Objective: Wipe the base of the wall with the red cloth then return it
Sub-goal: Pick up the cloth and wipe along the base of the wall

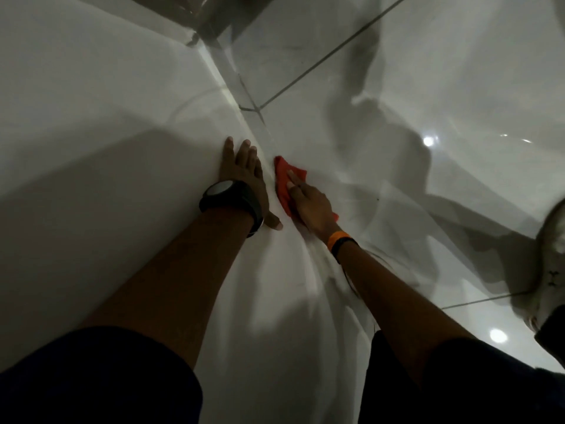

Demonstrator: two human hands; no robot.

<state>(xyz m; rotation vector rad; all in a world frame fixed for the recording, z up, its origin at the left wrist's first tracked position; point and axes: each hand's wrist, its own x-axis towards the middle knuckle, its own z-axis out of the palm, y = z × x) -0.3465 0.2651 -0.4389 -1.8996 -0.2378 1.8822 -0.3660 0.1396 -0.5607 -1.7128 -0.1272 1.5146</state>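
I'm mid-wipe, by my reading. My right hand (308, 206) presses the red cloth (284, 182) against the base of the wall (91, 102), right at the seam where it meets the tiled floor (382, 102), fingers flat and extended over the cloth rather than curled. My left hand (244, 179) is braced open-palmed on the wall just above that seam, holding nothing. Next I'd slide the cloth along the seam, keeping pressure; returning it comes later.

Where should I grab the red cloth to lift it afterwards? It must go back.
Judging by its pose, take the red cloth at its free far corner, coming from above. It lies flat at the wall's base, and the right hand covers its near part.
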